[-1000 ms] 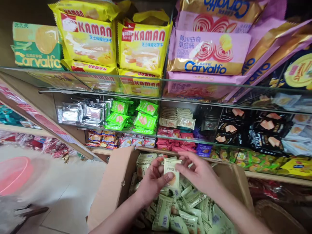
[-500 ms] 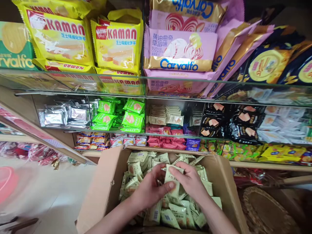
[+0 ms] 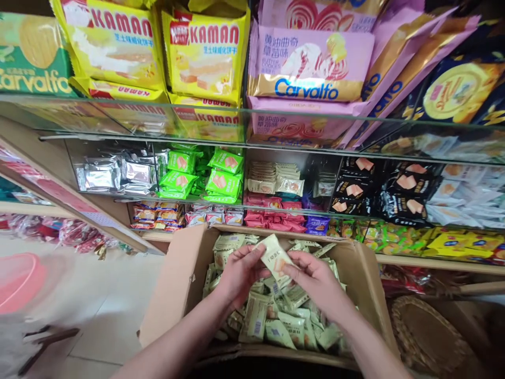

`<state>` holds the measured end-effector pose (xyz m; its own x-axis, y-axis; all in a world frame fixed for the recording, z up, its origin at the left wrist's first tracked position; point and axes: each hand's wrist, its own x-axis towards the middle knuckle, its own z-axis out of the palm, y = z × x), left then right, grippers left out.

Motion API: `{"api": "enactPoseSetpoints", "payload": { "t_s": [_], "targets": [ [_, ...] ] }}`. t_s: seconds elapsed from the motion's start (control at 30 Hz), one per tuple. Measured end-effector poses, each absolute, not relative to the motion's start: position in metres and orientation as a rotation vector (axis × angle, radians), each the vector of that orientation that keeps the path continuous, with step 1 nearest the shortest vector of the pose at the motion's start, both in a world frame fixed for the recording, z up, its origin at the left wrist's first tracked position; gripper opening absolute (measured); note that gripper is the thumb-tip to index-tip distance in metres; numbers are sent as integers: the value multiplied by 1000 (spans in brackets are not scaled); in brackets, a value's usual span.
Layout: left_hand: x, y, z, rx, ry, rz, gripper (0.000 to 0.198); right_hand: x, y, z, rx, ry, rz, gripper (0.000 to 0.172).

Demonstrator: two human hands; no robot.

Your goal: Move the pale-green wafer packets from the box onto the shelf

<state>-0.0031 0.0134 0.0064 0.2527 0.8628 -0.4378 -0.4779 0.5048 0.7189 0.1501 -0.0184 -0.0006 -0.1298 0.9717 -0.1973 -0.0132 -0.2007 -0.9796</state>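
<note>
Between my two hands a pale cream snack packet is held tilted, its printed front towards me. My left hand pinches the packet's left edge near the top with thumb and fingers. The thumb of my right hand presses on its lower right, with the fingers behind. Below both hands is an open cardboard box filled with loose packets of the same kind. Straight ahead, similar cream packets stand in stacked rows in a shelf compartment.
A glass shelf edge crosses above the box. Green packets and black packets flank the cream rows. Larger yellow wafer packs stand on the upper shelf. A pink basin is on the floor at left, a woven basket at right.
The packet has been turned and lifted slightly, its top now leaning left. My right hand has shifted to its lower right edge. The whole view has moved a little.
</note>
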Motion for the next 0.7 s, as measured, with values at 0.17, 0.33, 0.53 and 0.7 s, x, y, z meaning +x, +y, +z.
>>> {"api": "enactPoseSetpoints", "payload": {
  "t_s": [0.17,0.33,0.53,0.7],
  "targets": [
    [-7,12,4,452,846,957,19,161,-17,12,-1404,-1435,1383,28],
    [-22,15,-5,646,897,1006,21,178,12,58,-1683,-1771,771,25],
    [-24,15,-18,784,1023,889,26,190,115,82,-2133,-2065,-1,23],
    [-24,14,-23,856,1042,924,30,184,163,53,-2235,-2130,75,19]
  ]
}}
